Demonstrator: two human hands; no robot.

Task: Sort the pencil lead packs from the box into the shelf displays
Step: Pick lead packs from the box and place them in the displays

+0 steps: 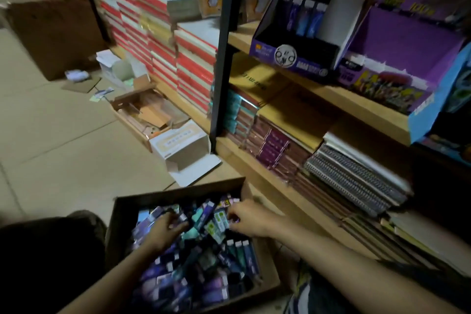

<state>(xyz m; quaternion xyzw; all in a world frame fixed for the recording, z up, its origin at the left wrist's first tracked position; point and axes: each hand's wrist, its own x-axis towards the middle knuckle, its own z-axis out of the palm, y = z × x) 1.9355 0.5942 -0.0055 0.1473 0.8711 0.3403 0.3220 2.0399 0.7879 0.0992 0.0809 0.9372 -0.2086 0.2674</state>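
Both hands are down in the cardboard box (122,211) at 6 o'clock, among the heaped lead packs (216,224), whose long axes point every way. The left hand (165,228) lies with fingers bent over the pile. The right hand (246,218) curls its fingertips at a small purple pack, but dimness and blur hide whether either hand truly grips anything. The shelf displays (288,53) stand toward 1 o'clock from the box, nearer the right hand. Their back slots are hard to read.

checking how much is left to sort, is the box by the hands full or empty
Nearly full: the box is heaped with packs across its whole floor.
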